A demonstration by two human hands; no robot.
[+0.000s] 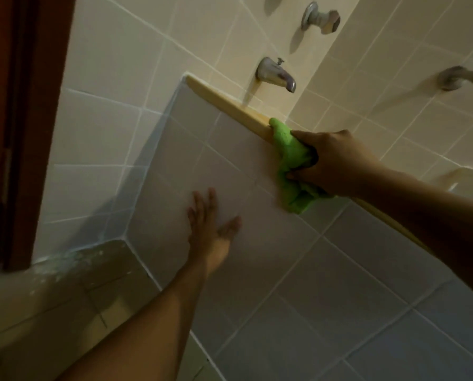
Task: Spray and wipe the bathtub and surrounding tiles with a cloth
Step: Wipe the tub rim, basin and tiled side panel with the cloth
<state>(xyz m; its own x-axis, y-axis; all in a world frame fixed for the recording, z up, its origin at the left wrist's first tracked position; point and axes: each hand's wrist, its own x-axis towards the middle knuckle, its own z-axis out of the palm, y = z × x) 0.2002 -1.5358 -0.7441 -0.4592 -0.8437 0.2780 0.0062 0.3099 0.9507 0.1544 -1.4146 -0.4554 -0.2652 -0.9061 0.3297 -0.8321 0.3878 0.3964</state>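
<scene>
Here the right hand (337, 163) grips a crumpled bright green cloth (291, 166) on the cream bathtub rim (230, 108), while the left hand (210, 224) presses flat, fingers spread, on the grey tiled panel (326, 284)

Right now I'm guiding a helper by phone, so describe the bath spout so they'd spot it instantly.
Find the cream tub rim topping the grey tiled panel. On the wall just above it juts a chrome spout. Unlike the tap handle higher up, it curves downward and carries a small pin on top.
</scene>
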